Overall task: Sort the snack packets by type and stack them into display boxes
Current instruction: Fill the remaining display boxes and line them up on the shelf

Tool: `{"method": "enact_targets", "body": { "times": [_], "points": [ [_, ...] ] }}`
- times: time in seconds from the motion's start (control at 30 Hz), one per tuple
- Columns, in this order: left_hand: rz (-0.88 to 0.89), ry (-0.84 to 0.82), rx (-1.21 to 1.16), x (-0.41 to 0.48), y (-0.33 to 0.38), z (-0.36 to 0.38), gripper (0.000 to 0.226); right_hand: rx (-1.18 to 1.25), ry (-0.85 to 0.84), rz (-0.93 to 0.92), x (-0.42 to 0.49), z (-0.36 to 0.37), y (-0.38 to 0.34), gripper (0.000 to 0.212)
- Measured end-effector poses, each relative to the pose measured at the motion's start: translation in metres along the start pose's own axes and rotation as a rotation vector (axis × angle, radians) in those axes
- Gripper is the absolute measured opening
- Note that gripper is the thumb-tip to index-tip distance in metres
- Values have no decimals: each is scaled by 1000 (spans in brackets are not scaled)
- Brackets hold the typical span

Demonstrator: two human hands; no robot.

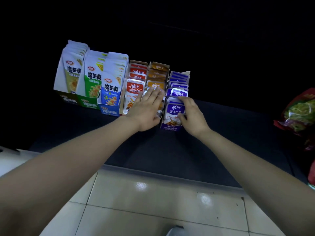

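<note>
1. Furthest left on the dark counter (pixel 170 150) stand three display boxes of tall konjac packets: the olive box (pixel 68 79), the green box (pixel 91 82) and the blue box (pixel 110 92). Each is filled with its own kind and touches its neighbour.
2. Next comes the red row (pixel 134 86) of fish-snack packets, upright and overlapping front to back.
3. The left hand (pixel 146 109) lies flat over the front of the orange row (pixel 156 77). Its fingers are straight and slightly spread, pressing on the packets and holding nothing. Its thumb is just beside the purple display box (pixel 171 127).
4. That box holds the packets being worked on. The right hand (pixel 192 114) curls round the right edge of the front purple packet (pixel 174 111), with the thumb on its face. Whether the fingers also catch the box wall is hard to tell from this angle.
5. The step in hand looks like seating the front purple packets.
   - Let the left hand brace the orange row so it cannot lean sideways.
   - Slide the purple packet straight down behind the box's front lip, printed face forward.
   - Bring its top edge level with the purple packets behind it.
6. Far right, well apart from both hands, a large red-and-green bag (pixel 300 113) lies on the counter.
</note>
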State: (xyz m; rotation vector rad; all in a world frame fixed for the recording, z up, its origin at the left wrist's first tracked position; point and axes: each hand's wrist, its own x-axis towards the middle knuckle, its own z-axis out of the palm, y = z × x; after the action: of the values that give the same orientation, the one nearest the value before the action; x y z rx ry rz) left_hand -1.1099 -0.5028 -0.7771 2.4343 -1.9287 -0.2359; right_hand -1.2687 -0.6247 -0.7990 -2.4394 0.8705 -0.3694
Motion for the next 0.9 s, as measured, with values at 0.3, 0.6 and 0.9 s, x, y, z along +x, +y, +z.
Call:
{"method": "enact_targets", "body": {
  "times": [0.3,0.6,0.9],
  "points": [
    [-11,-118,32,1,-4,-15,87,-213,-93,-79,20,5,-9,74],
    [89,-135,69,-5,-16,-23,86,-44,59,-225,11,15,4,59],
    [247,206,-69,22,-1,15,79,203,-248,-68,15,-13,-3,66]
  ]
}}
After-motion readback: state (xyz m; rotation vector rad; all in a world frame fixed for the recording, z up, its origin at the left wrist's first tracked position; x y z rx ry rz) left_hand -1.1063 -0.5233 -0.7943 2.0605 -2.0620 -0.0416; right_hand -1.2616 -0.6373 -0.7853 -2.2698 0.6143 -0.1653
